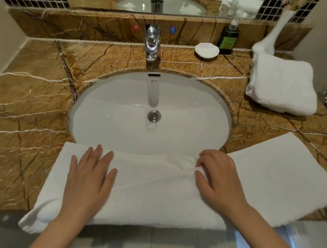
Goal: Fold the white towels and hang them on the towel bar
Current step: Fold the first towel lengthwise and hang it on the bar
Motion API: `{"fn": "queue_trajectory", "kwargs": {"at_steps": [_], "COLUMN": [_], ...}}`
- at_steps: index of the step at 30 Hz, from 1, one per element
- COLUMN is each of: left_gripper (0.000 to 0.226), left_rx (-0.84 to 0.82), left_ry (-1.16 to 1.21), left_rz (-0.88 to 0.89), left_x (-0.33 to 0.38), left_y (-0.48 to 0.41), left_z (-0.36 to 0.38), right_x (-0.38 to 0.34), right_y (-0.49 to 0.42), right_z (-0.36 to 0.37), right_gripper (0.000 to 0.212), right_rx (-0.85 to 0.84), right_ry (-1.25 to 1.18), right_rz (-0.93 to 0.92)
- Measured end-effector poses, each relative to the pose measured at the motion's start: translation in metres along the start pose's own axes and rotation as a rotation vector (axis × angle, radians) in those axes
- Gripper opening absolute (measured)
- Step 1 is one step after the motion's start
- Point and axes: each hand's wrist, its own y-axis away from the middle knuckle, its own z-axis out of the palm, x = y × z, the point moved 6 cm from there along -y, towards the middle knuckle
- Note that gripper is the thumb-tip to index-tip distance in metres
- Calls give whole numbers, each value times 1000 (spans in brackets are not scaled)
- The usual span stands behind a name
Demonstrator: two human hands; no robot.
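Head view looks down on a brown marble counter (27, 101) with a white sink (122, 102) set in its middle.

A long towel (155, 195) lies along the counter's near edge. Its long axis runs from about 8 o'clock, where one end sags off the edge, to about 2 o'clock, where the other end lies flat on the stone. It looks already doubled lengthwise into a band. Its far edge just overlaps the sink's rim at 6 o'clock.

A folded towel (280, 84) sits well apart from it, at the counter's 2 o'clock corner.

The left hand (88, 178) lies flat on the band's left half. Its fingers are straight and spread wide, pointing to 12 o'clock, and they press the cloth down.

The right hand (220, 181) rests near the band's middle. Its fingers (202, 164) curl toward 9 o'clock, and thumb and forefinger seem to pinch a raised wrinkle.

The free right end lies at 2 o'clock from that hand, behind its knuckles. I judge the right hand the nearer one to carry that end across, toward 9 o'clock, while the left pins the cloth.

No towel bar shows.
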Motion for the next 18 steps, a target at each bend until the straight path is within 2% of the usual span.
{"fn": "queue_trajectory", "kwargs": {"at_steps": [3,6,10,14,18], "left_gripper": [42,34,30,35,30], "left_rx": [33,-82,-199,-237,-257], "left_ry": [200,273,289,340,232], "left_rz": [253,364,350,278,157], "left_x": [29,49,44,36,33], "left_y": [-2,-3,-15,-34,-47], "left_z": [-12,-9,-5,-9,-3], "right_x": [4,2,-1,3,11], "right_y": [-1,-2,-7,-17,-20], "right_z": [-5,-9,-14,-14,-9], "right_gripper": [8,3,5,8,8], "right_rx": [26,38,-8,-55,-63], "right_ry": [26,80,34,72,129], "right_rz": [-7,-97,-138,-29,97]}}
